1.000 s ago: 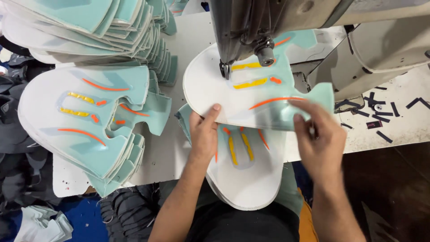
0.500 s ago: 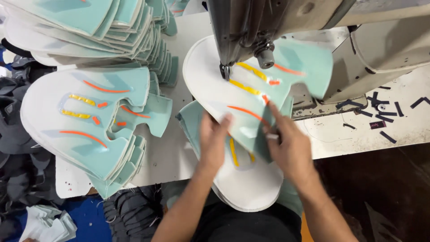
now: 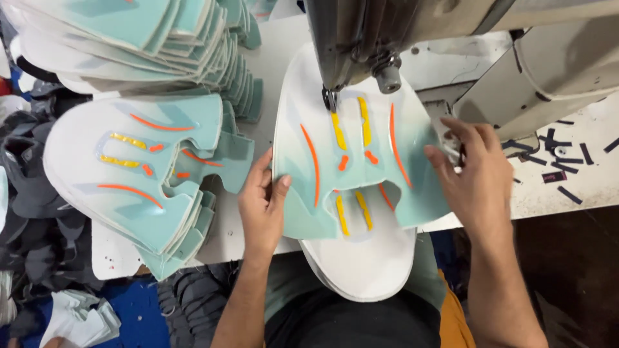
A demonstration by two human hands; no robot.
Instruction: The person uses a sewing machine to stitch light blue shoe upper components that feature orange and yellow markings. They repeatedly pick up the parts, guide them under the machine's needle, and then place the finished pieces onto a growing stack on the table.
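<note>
I have the mint-green and white shoe upper panel [image 3: 351, 161] lying flat under the head of the sewing machine [image 3: 361, 38], its far rounded end at the needle and its near, cut-out end hanging over the edge of the surface [image 3: 284, 45]. My left hand [image 3: 263, 200] grips the panel's left edge, thumb on top and fingers curled beneath it, while my right hand [image 3: 480, 174] lies spread on the right edge, fingers pressing down rather than closing around anything. Held from both sides like this, the piece stays taut and flat, I judge, so it can be steered under the needle. The panel looks like thin, smooth synthetic sheet, with raised orange and yellow stripes curving along it. A second panel [image 3: 367, 264] lies beneath, its white end showing near me. To the left sits a stack of matching panels [image 3: 129, 180], fanned slightly, and a larger pile [image 3: 142, 45] lies far left. Small dark offcuts [image 3: 567, 167] are scattered on the right.
</note>
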